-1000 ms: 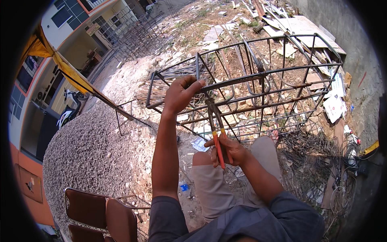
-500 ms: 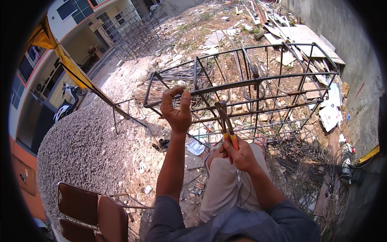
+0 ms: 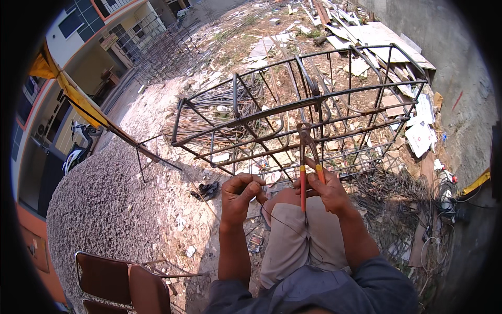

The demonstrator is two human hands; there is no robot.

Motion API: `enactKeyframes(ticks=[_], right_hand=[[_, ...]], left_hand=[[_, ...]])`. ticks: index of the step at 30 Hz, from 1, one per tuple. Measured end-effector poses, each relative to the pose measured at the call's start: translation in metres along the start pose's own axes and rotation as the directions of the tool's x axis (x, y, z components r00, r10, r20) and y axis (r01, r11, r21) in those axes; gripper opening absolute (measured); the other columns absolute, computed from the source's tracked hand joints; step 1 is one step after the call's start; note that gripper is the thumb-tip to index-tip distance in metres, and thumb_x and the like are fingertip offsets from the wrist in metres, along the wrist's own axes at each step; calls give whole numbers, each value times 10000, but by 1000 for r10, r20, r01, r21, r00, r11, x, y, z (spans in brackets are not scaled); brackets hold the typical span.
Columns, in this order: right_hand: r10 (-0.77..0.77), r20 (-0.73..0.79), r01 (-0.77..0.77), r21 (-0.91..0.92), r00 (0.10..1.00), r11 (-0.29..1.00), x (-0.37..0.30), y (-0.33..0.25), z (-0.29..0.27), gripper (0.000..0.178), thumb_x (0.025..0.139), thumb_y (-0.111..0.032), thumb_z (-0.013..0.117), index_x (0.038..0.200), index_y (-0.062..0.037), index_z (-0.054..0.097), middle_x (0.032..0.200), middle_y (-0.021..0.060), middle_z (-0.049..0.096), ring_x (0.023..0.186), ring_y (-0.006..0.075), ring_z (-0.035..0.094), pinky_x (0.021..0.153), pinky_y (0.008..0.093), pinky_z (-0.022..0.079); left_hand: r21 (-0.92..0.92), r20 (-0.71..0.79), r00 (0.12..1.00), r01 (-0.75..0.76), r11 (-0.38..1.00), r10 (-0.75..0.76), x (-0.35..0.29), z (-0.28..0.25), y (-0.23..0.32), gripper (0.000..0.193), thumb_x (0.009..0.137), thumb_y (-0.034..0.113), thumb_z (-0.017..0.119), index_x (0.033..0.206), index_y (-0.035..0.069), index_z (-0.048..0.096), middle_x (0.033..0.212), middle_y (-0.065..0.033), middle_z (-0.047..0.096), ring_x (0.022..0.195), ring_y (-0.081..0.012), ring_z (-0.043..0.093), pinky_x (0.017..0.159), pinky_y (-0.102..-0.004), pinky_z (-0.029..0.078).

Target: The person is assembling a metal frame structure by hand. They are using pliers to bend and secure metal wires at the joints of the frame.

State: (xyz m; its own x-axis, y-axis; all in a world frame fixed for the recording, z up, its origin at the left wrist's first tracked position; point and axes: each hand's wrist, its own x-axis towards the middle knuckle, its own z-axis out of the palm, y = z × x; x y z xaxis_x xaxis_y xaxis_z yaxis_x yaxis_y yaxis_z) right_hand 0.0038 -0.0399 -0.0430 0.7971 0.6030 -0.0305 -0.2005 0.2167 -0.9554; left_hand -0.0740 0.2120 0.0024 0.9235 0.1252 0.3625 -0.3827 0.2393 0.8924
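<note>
A rusty rebar cage (image 3: 314, 99) of bent steel bars lies in front of my knees. My right hand (image 3: 328, 189) grips pincers (image 3: 307, 157) with red and yellow handles, jaws up near a lower bar of the cage. My left hand (image 3: 239, 194) is closed around a thin dark tie wire (image 3: 277, 220) that trails down over my beige trouser leg. The two hands are close together, just below the cage.
A gravel heap (image 3: 104, 193) lies to the left, with brown chairs (image 3: 125, 282) at the lower left. Loose rebar and wire coils (image 3: 387, 188) lie on the right. Boards and debris (image 3: 376, 36) sit beyond the cage. A building with a yellow awning (image 3: 73, 94) stands at the far left.
My left hand let go of the cage's top bar and came down toward my knee, now holding tie wire. The right hand with the pincers stayed near the lower bar.
</note>
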Motion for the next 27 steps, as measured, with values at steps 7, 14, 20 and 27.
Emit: enactKeyframes(ticks=[7,14,20,27], right_hand=[[-44,209,212,-975,977,74,-54,38,-21,597,892,-451,754,1367,-126,597,932,118,648,863,318,679,821,433,524],[-254,412,424,-906,875,-10,-55,59,-26,482,858,-427,779,1204,-98,712,1005,101,652,976,287,654,852,416,518],[-388,62,343,-608,919,716,-14,-21,4,385,1016,-244,669,1350,-54,633,1166,141,698,1009,251,690,866,358,546],[-448,-163,405,-242,879,882,49,-19,37,243,1064,-136,575,1253,2,637,827,7,644,717,56,563,642,245,474]], left_hand=[[-94,15,1000,-9,996,10,7,-5,0,251,1000,190,702,1138,-16,661,850,-99,680,634,-155,631,601,-334,591],[-21,-34,998,61,998,-61,27,34,-9,236,998,165,702,1132,-28,685,866,-64,691,707,-122,655,643,-296,582],[118,-26,994,105,987,-102,41,49,-18,222,978,169,734,1098,-17,732,882,-43,715,777,-96,650,711,-263,545],[517,25,993,-111,849,114,77,58,-18,182,952,148,750,1049,-5,769,975,-80,742,896,-130,684,785,-274,534]])
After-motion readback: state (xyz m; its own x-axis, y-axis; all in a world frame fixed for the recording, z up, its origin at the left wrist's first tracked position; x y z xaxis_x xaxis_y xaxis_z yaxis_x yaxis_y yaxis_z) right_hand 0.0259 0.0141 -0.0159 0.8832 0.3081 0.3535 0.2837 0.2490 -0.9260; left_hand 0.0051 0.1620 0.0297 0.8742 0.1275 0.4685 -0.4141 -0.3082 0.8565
